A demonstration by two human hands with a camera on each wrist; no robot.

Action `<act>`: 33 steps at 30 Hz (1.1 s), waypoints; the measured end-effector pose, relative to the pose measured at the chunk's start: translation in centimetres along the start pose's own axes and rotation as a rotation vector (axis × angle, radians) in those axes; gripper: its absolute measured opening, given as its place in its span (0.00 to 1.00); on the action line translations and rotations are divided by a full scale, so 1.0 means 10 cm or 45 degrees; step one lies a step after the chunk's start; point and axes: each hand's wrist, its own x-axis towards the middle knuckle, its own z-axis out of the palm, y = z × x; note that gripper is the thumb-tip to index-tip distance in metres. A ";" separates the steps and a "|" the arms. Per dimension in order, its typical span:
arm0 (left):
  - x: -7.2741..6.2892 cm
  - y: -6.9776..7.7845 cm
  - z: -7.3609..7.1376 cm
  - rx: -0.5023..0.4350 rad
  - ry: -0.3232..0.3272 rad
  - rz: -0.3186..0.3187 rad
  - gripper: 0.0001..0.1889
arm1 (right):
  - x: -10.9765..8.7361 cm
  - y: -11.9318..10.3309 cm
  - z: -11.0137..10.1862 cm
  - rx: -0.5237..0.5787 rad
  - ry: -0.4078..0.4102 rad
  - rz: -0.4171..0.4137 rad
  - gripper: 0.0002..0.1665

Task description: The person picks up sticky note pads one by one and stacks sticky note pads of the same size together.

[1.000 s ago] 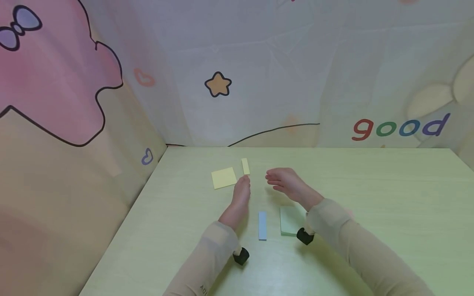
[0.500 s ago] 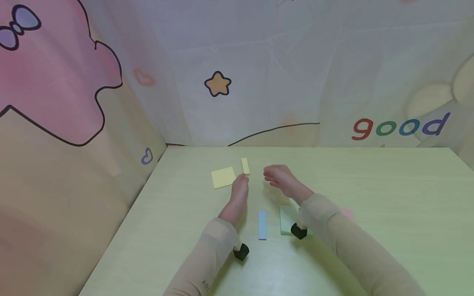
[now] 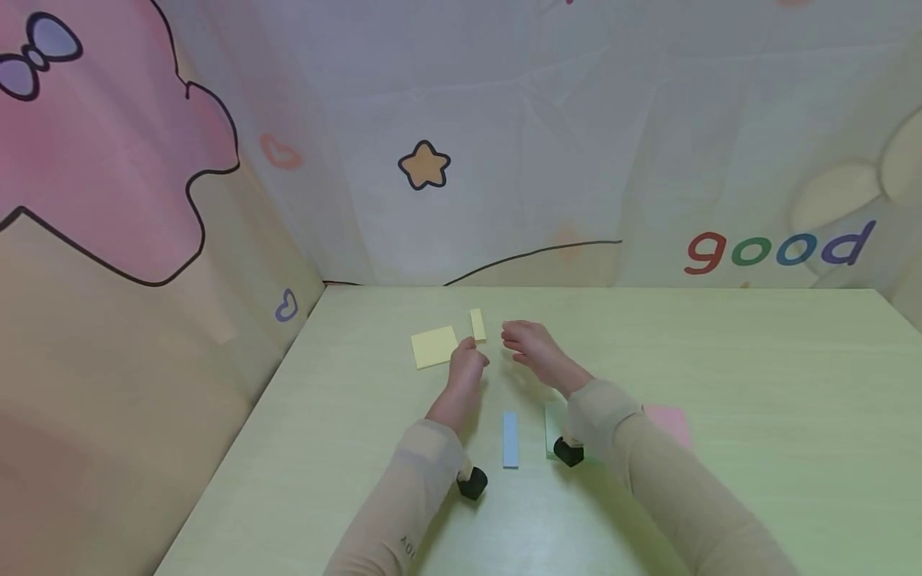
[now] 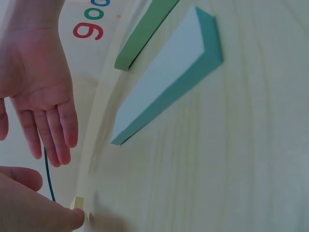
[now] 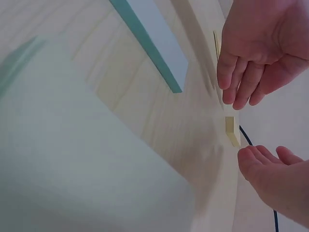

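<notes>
In the head view my left hand [image 3: 467, 372] hovers near the front of a narrow yellow sticky-note pad [image 3: 478, 326], its fingers extended and holding nothing. A square yellow sticky-note pad [image 3: 434, 347] lies just left of those fingertips. My right hand [image 3: 539, 352] faces it from the right, fingers straight with the palm turned inward, also holding nothing. In the right wrist view both palms show, with the narrow yellow pad [image 5: 231, 129] on the table beyond. Nearer me lies a narrow blue pad [image 3: 510, 440], between the two forearms.
A green sticky-note pad [image 3: 553, 428] is partly hidden beneath the right cuff. Beyond the right forearm shows a pink pad [image 3: 668, 422], partly covered by the sleeve. A printed cloth backdrop [image 3: 504, 160] rises behind the table's far edge.
My right hand has drifted left, nearer the left hand, uncovering more of the pink pad. The left thumb has spread from its fingers. The pads stay where they were.
</notes>
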 end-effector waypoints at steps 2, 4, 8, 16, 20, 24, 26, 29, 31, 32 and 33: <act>0.12 -0.08 0.03 0.028 0.021 -0.018 0.37 | 0.01 0.02 0.01 0.007 -0.020 -0.018 0.34; 0.22 -0.16 0.04 0.040 0.038 -0.012 0.37 | 0.02 0.05 0.02 0.005 -0.040 -0.032 0.35; -0.05 0.08 0.01 0.023 0.032 -0.033 0.37 | 0.04 0.08 0.07 -0.001 -0.057 -0.046 0.34; -0.68 0.66 -0.05 -0.028 -0.012 -0.109 0.36 | 0.08 0.11 0.13 -0.049 -0.055 -0.026 0.36; -0.68 0.69 -0.06 -0.053 -0.029 -0.127 0.37 | 0.10 0.13 0.13 -0.059 -0.051 -0.006 0.37; -0.65 0.68 -0.05 -0.038 -0.029 -0.115 0.37 | 0.13 0.15 0.13 -0.079 -0.062 -0.017 0.37; -0.64 0.68 -0.05 -0.036 -0.030 -0.116 0.37 | 0.14 0.15 0.13 -0.095 -0.065 -0.026 0.37; -0.64 0.68 -0.06 -0.035 -0.033 -0.120 0.37 | 0.15 0.15 0.14 -0.114 -0.059 -0.027 0.37; -0.64 0.69 -0.06 -0.026 -0.032 -0.123 0.37 | 0.15 0.14 0.15 -0.126 -0.050 -0.025 0.37; -0.64 0.69 -0.05 -0.019 -0.030 -0.123 0.36 | 0.15 0.14 0.15 -0.138 -0.047 -0.026 0.36; -0.63 0.69 -0.05 -0.014 -0.027 -0.124 0.36 | 0.16 0.14 0.15 -0.147 -0.044 -0.024 0.36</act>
